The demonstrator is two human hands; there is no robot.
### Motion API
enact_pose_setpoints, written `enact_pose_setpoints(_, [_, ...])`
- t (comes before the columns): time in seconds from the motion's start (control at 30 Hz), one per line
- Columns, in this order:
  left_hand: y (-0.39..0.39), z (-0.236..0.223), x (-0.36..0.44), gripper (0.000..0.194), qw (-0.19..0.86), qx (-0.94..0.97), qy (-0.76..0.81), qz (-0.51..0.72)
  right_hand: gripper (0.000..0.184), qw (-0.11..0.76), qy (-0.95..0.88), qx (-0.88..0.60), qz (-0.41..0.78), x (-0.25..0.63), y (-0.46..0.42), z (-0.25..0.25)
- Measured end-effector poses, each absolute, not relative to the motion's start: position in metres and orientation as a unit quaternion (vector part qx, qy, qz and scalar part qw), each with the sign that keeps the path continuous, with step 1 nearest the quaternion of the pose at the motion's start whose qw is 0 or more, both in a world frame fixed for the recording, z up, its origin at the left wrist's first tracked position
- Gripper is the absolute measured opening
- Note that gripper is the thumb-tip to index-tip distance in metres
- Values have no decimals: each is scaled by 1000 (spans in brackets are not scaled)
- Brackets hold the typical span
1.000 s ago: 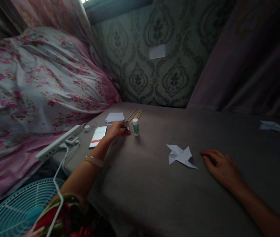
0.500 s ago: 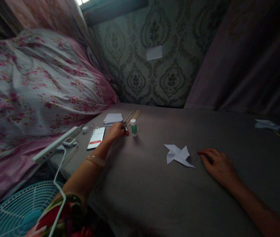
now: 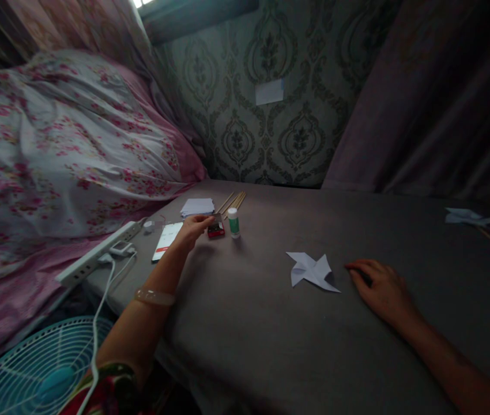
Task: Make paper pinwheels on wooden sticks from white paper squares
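My left hand [image 3: 193,227] is stretched out over the far left of the grey table [image 3: 271,346]. Its fingertips are pinched together just left of a small red box [image 3: 216,230], and I cannot make out what they hold. A small white bottle with a green label [image 3: 233,223] stands right of the box. My right hand [image 3: 381,288] lies palm down on the table, fingers loosely spread, holding nothing. A folded white paper pinwheel [image 3: 312,271] lies just to its left.
Thin wooden sticks [image 3: 234,201] and a stack of white paper [image 3: 197,206] lie behind the box. A phone [image 3: 165,239] and a power strip [image 3: 98,253] sit at the left edge, above a blue fan [image 3: 24,374]. Another paper pinwheel [image 3: 470,217] lies far right. Floral bedding [image 3: 63,150] lies left.
My left hand has drawn back a little from the red box, which now shows in full. My right hand stays beside the pinwheel.
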State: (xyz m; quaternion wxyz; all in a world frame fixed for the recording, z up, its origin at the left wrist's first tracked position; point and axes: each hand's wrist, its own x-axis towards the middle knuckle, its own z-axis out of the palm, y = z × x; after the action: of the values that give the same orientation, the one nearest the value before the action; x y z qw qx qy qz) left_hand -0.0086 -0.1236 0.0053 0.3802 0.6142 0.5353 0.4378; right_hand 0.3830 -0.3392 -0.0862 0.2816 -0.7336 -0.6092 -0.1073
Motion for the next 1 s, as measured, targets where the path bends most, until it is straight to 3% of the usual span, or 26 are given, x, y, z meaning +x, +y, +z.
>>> enact_pose_setpoints(0.2, [-148, 16, 5, 35, 531, 540, 459, 465, 32, 282, -611, -733, -96, 383, -339, -86])
enact_pose_setpoints(0.6, [-187, 23, 44, 33, 598, 541, 412, 425, 30, 323, -600, -731, -26, 384, -338, -77])
enact_pose_setpoints(1.0, [-223, 13, 115, 43, 676, 537, 367, 347, 19, 458, -612, -625, 158, 325, -332, 6])
